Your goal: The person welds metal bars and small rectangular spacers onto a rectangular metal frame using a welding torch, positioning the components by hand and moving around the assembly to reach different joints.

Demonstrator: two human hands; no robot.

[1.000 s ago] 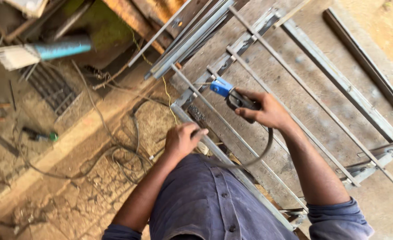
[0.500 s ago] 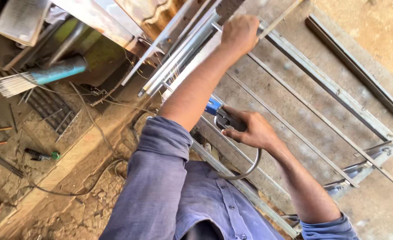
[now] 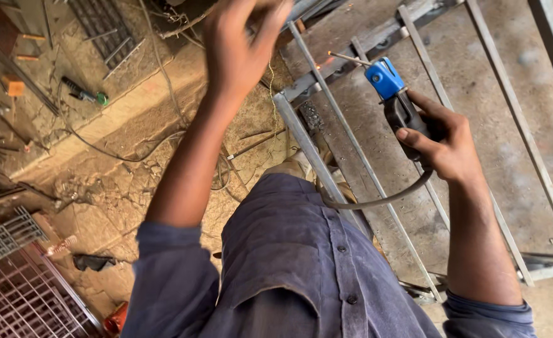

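My right hand (image 3: 446, 145) grips a black welding electrode holder (image 3: 396, 101) with a blue head. A thin electrode rod (image 3: 348, 58) sticks out from it, its tip glowing near a bar of the grey metal frame (image 3: 317, 159) that lies on the concrete floor. A black cable (image 3: 376, 201) loops down from the holder. My left hand (image 3: 239, 44) is raised high near the top of the view, fingers spread and holding nothing. I wear a blue-grey long-sleeved shirt.
Wires trail over the dirt floor at left. A screwdriver with a green end (image 3: 85, 94) lies at upper left beside a metal grate (image 3: 104, 28). A wire mesh panel (image 3: 20, 281) fills the lower left corner. More frame bars (image 3: 514, 119) stretch to the right.
The view has tilted toward the ground. My left arm stays raised and its fingers have spread. My right hand has brought the electrode tip to the frame bar, where sparks glow.
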